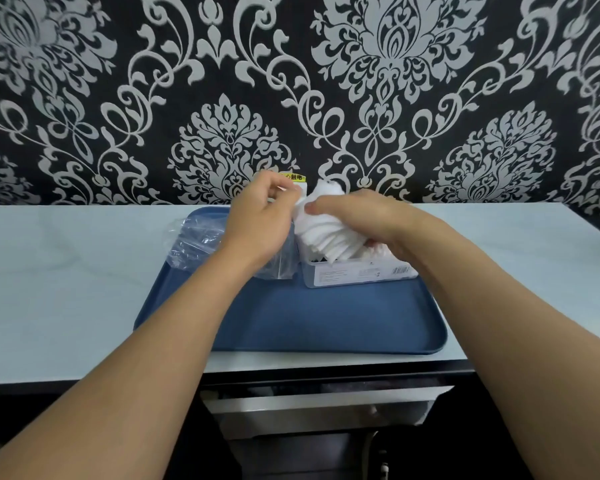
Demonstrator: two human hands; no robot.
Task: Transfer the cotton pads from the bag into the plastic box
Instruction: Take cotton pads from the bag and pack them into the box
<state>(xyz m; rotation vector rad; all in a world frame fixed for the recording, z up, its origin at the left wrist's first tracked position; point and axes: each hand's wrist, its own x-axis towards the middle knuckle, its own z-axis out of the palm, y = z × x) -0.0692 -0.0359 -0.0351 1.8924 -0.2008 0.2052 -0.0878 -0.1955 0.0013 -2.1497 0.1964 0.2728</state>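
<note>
A fanned stack of white cotton pads (323, 237) leans over the clear plastic box (357, 275), which stands on the far right part of the blue tray (326, 317). My right hand (364, 220) lies over the stack and grips it from the right. My left hand (260, 216) pinches the upper left edge of the pads with thumb and fingers. The crumpled clear plastic bag (194, 244) lies on the tray's far left, partly hidden behind my left wrist. Whether pads remain in the bag cannot be seen.
The tray sits on a pale counter (66, 271) against a black-and-silver patterned wall. A white wall fitting with a yellow label (297, 178) shows just behind my hands. Below the counter's front edge is a partly open metal drawer (319, 407).
</note>
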